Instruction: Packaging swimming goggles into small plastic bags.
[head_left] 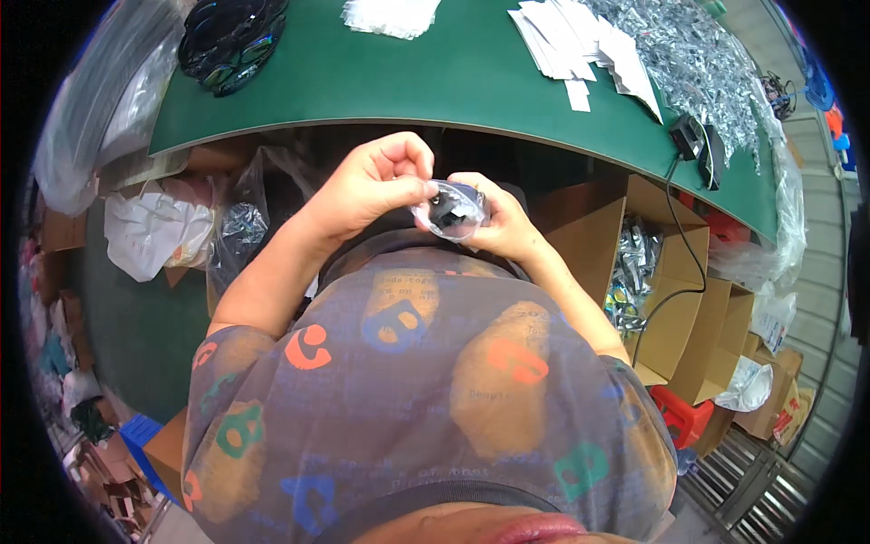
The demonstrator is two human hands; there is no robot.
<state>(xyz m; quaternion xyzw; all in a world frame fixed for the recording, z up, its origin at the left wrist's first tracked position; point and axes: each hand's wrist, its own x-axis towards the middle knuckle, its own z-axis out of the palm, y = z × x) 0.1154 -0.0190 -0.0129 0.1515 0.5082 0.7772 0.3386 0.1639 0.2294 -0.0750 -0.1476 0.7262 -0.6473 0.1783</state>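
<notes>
The person's left hand (373, 186) has its fingers curled in and its thumb pressed at the left edge of a small clear bag (478, 201), which seems pinched there. The right hand (507, 225) is closed around the bag's right side, fingers on the far side and thumb on the near side. The bag, with a dark piece (448, 218) inside, is in front of the body, just off the near edge of the green surface (362, 91); gripping it from both sides probably keeps the slippery film steady. Silvery packets (693, 68) heap at the far right beside white slips (553, 41), likely to stay within reach. An open carton (580, 222) stands below the surface's right side, its walls apparently keeping more packets (637, 258) together.
</notes>
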